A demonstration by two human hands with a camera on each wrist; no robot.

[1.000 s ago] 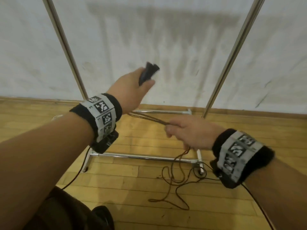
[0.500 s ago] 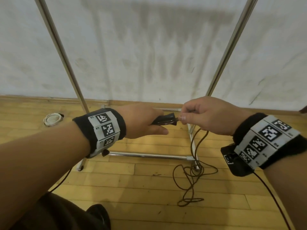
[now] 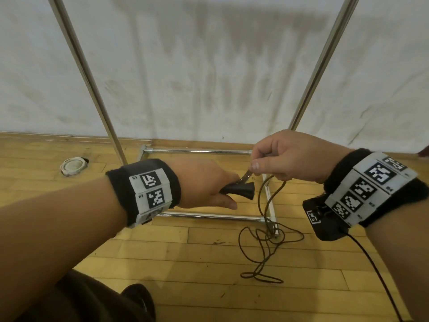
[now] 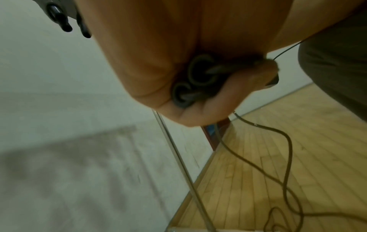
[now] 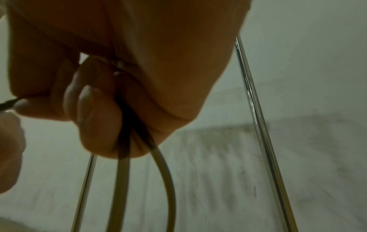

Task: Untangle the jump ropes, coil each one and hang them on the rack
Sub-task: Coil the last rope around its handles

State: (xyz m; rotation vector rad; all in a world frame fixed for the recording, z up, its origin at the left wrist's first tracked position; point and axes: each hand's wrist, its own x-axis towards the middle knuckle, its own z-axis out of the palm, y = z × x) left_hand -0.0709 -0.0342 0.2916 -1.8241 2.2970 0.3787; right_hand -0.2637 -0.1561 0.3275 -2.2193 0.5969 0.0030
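Jump rope [image 3: 264, 231] handles [image 3: 239, 189] sit clenched in left hand [image 3: 204, 182]; right hand [image 3: 287, 156] pinches cord (lower-centre loops could re-knot if yanked).

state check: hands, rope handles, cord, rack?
left hand: grips the two black handles together
right hand: pinches the cord just beyond the handles
cord: two strands hang from the right hand, rest lies in loose loops on floor
rack: upright by wall, nothing seen hanging on it
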